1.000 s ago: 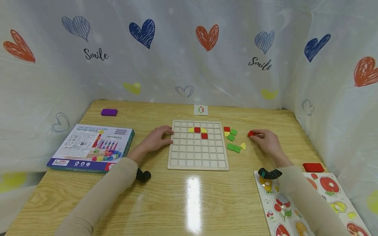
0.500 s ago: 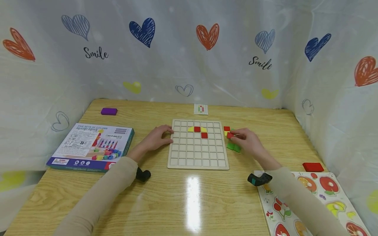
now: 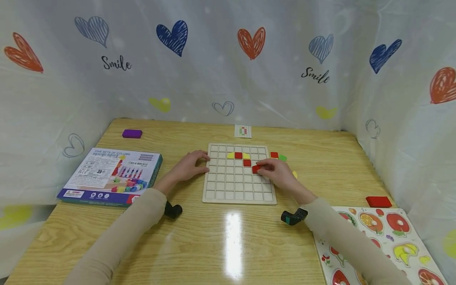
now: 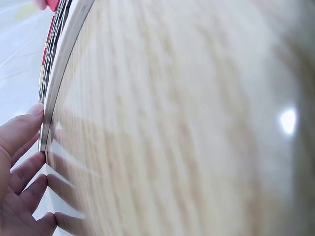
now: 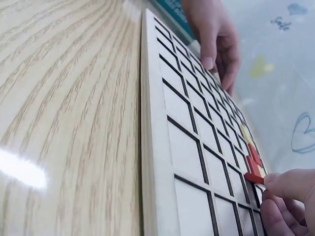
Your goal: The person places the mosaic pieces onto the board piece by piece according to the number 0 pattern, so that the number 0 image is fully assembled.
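Head view shows the right hand pinching a red tile over the grid board, just below the red tiles already seated; judged mid-placement, it needs lowering squarely into a cell. The left hand, fingers relaxed, steadies the board's left edge on the desk

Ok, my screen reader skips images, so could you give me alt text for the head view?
A right hand holds a red tile over a wooden grid board, while the left hand rests on its left edge.
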A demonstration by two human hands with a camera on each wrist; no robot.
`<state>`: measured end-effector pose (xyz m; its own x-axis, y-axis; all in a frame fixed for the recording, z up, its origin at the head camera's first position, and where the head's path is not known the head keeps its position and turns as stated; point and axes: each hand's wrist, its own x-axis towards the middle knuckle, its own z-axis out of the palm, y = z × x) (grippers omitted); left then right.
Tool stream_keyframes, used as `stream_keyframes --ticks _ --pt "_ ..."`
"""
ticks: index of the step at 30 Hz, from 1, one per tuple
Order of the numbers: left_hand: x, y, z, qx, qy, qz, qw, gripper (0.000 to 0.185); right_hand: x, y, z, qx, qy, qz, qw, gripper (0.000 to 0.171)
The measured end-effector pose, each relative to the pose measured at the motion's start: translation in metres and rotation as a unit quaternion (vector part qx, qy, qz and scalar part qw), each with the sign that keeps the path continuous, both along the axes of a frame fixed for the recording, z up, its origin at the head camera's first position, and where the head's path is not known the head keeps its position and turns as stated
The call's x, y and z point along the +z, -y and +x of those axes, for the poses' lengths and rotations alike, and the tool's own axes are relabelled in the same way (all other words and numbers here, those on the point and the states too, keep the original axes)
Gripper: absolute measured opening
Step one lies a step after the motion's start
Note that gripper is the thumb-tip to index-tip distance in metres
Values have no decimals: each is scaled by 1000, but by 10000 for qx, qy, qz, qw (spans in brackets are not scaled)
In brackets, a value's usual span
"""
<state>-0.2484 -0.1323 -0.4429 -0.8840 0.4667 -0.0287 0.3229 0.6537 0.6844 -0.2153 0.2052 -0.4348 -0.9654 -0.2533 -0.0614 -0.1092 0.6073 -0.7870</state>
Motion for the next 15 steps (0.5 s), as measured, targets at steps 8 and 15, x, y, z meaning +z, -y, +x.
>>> stream_keyframes --ticks 8,15 --pt "-2 1 -1 -44 -36 15 10000 36 4 14 -3 -70 172 -31 9998 31" --pt "-2 2 -2 -54 -36 28 10000 36 -1 19 -2 199 -166 463 9986 27"
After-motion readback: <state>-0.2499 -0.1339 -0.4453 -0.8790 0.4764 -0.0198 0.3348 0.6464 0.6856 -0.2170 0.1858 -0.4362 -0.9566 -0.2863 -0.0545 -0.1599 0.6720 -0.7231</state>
